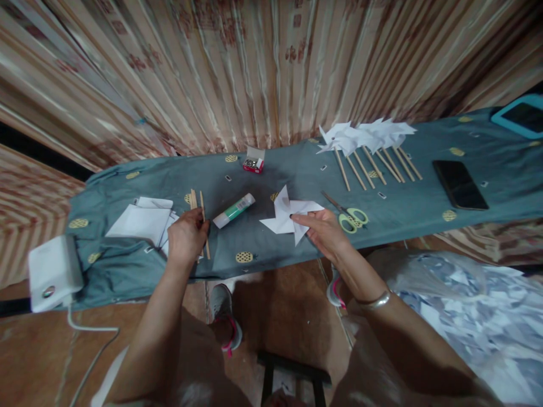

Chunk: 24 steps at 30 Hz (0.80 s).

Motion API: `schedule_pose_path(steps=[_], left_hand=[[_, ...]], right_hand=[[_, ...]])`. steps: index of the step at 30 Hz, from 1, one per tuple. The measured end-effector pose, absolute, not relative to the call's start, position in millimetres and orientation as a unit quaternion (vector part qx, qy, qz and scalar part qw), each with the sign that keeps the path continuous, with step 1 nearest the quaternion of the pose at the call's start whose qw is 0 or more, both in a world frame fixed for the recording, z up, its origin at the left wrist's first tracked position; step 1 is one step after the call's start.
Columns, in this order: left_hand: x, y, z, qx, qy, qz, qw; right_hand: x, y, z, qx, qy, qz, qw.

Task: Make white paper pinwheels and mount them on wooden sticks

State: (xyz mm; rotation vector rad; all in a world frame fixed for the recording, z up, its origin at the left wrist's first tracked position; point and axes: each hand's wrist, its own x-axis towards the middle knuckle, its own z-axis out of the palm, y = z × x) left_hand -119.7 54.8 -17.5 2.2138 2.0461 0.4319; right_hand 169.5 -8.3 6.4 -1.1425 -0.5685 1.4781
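Observation:
My right hand (326,233) pinches a white paper pinwheel (282,212) between thumb and fingers, the thumb by the dark spot at its centre. On the left, my left hand (186,234) is closed on a thin wooden stick (202,200), beside a few more wooden sticks (193,199) partly hidden under the fingers. Between the hands lies a glue stick (234,211) with a green label. Green-handled scissors (350,217) rest just right of the pinwheel. Behind the glue stick stands an open small red box (253,164) with shiny metal bits inside.
Several pinwheels on sticks (367,138) lie in a row at the back right, near a black phone (460,183). White paper sheets (138,221) and a white corded device (55,271) are at left. A clear bag of paper pieces (479,305) stands right, below the cloth-covered table (288,161).

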Motion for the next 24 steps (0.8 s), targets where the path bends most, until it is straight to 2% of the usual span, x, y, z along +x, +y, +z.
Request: schedule_pose_path(steps=[10, 18, 21, 24], left_hand=[[-120, 54, -15, 0.710, 0.685, 0.159, 0.043], [-100, 38, 15, 0.672, 0.643, 0.355, 0.093], [-82, 23, 21, 0.655, 0.589, 0.441, 0.169], [-62, 9, 18, 0.598, 0.542, 0.486, 0.334]], right_hand=[[171, -7, 4, -0.481, -0.253, 0.629, 0.556], [172, -9, 10, -0.475, -0.233, 0.632, 0.567], [171, -9, 13, -0.471, -0.238, 0.624, 0.576], [170, -10, 16, -0.467, -0.249, 0.623, 0.577]])
